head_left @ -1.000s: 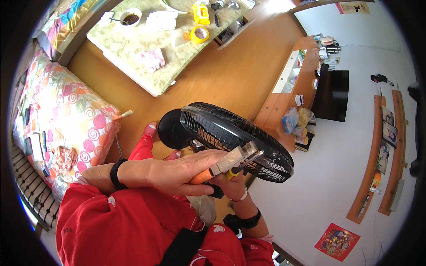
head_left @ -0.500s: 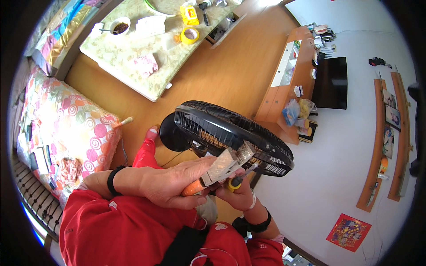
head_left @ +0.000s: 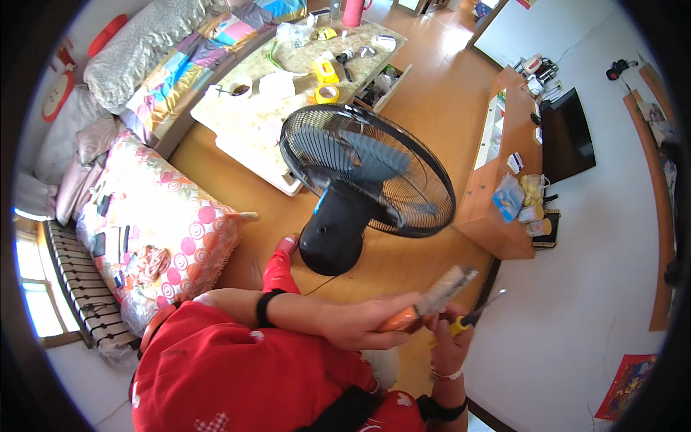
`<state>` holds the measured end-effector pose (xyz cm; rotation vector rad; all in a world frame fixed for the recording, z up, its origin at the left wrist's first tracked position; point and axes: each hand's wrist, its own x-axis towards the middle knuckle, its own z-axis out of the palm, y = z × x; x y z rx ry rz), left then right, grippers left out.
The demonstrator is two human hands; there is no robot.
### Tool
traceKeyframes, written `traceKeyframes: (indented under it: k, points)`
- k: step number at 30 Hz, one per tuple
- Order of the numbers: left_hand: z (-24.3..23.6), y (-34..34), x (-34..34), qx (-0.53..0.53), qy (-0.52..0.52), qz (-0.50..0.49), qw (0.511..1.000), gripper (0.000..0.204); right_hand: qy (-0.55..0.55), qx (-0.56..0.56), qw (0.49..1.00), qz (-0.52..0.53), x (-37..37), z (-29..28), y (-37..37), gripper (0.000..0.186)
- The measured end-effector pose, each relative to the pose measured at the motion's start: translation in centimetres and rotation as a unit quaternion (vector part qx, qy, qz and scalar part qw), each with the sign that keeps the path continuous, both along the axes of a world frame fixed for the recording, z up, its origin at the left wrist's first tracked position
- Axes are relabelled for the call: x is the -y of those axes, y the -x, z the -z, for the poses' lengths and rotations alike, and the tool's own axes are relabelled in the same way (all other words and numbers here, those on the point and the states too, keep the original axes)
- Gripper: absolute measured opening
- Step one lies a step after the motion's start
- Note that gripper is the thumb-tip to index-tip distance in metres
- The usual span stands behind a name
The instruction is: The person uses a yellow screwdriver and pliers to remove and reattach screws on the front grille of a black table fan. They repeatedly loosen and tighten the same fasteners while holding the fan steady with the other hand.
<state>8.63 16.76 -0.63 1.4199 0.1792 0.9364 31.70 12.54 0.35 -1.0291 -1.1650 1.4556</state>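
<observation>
My left hand [head_left: 371, 324] grips a flat metal tool [head_left: 446, 288] with an orange handle. Just to its right, my right hand [head_left: 453, 342] is closed around a yellow-and-black screwdriver [head_left: 475, 317], shaft angled up to the right. Both tools are close together at the lower middle. Beyond them a black floor fan [head_left: 327, 234] stands on the wooden floor, its round cage [head_left: 414, 162] tilted and the blades showing through it. My red-clad leg and a foot are beside the fan.
A marble-patterned table [head_left: 227, 133] holds tape, a bowl and several small items. On the left are a patterned cushion [head_left: 180, 216] and a bed or sofa with patchwork cover [head_left: 201, 50]. A wooden cabinet [head_left: 489, 201] with bags, below a television [head_left: 565, 137], lines the right wall.
My hands and both tools have moved down and right, away from the fan's cage. The fan now appears higher, showing its motor housing and blades, and more of the room is in view.
</observation>
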Motion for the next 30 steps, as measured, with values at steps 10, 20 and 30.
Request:
traceKeyframes:
  k: [10,20,30]
  points:
    - [1.5,-17.5,4.3,-0.06,0.113,0.212,0.969,0.044,0.077,0.017,0.97,0.231,10.3,1.1,-14.0,0.034]
    - [3.4,-21.9,-1.9,-0.009,0.259,0.273,0.927,0.054,0.048,0.083,0.991,0.093,3.5,2.2,-18.0,0.071]
    - [3.5,-23.3,-17.5,0.055,0.184,0.007,0.981,0.034,0.004,0.183,0.971,-0.152,-20.8,0.5,-23.8,0.06]
